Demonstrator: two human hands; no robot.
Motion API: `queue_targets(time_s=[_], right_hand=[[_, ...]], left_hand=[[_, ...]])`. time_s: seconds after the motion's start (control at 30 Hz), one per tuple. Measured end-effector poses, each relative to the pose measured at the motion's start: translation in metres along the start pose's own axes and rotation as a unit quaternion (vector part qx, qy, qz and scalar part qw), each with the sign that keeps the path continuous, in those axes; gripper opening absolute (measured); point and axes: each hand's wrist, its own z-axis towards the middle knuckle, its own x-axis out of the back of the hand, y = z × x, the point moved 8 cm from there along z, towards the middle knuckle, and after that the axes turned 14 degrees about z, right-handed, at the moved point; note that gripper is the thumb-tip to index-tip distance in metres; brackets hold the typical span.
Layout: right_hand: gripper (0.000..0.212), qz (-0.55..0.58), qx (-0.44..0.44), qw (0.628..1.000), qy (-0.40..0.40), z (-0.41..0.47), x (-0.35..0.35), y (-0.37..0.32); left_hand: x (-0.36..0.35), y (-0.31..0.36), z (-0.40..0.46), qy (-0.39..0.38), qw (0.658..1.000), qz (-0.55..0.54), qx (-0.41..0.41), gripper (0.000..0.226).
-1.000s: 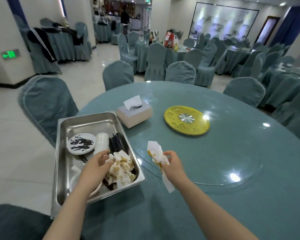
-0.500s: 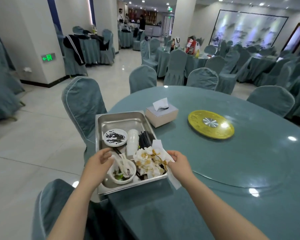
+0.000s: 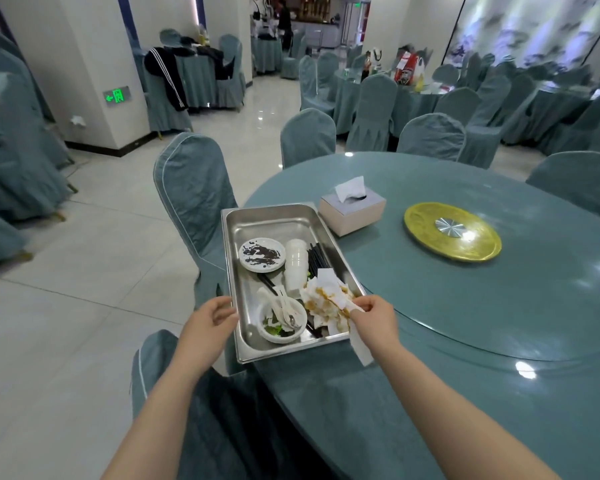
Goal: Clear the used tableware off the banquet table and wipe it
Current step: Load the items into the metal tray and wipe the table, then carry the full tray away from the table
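Note:
A steel pan (image 3: 274,216) sits on the left edge of the round teal banquet table (image 3: 465,323), overhanging it. It holds a sauce-stained small plate (image 3: 262,254), a stack of white cups (image 3: 296,265), black chopsticks (image 3: 316,256), a white bowl (image 3: 281,320) with spoons and greens, and a heap of soiled napkins (image 3: 326,299). My left hand (image 3: 210,320) grips the pan's left rim. My right hand (image 3: 371,317) pinches a stained white napkin (image 3: 361,348) at the pan's right rim, with its tail hanging over the tabletop.
A tissue box (image 3: 352,209) stands just beyond the pan. A yellow turntable hub (image 3: 452,232) lies at the centre of the glass lazy Susan. Covered chairs (image 3: 194,188) stand left of the pan and below my arms. Several other set tables fill the hall behind.
My right hand has carried the stained napkin from over the table to the pan's right rim. My left hand has left the napkin heap and taken the pan's left rim.

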Motion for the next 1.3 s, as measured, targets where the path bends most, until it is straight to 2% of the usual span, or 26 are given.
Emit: queue_targets(time_s=[0.43, 0.7, 0.83, 1.0, 1.13, 1.3], right_hand=[[0.011, -0.02, 0.01, 1.0, -0.011, 0.113, -0.036, -0.011], [0.011, 0.047, -0.01, 0.998, -0.034, 0.176, -0.07, 0.01], [0.007, 0.004, 0.009, 0.999, -0.052, 0.188, -0.07, 0.029], [0.021, -0.128, 0.056, 0.989, -0.038, 0.201, -0.044, 0.047], [0.041, -0.162, -0.006, 0.983, -0.09, 0.201, -0.036, 0.073], [0.038, -0.157, -0.019, 0.979, -0.131, 0.195, -0.047, 0.078]], left_hand=[[-0.031, 0.004, 0.076, -0.007, 0.998, 0.048, 0.047, 0.037], [-0.055, 0.003, 0.114, -0.004, 0.993, 0.077, 0.093, 0.036], [-0.064, -0.011, 0.124, 0.003, 0.99, 0.088, 0.108, 0.037], [-0.064, -0.038, 0.133, 0.069, 0.978, 0.133, 0.147, 0.044], [-0.076, -0.058, 0.141, 0.034, 0.975, 0.118, 0.185, 0.045], [-0.08, -0.069, 0.15, 0.005, 0.972, 0.086, 0.217, 0.046]])
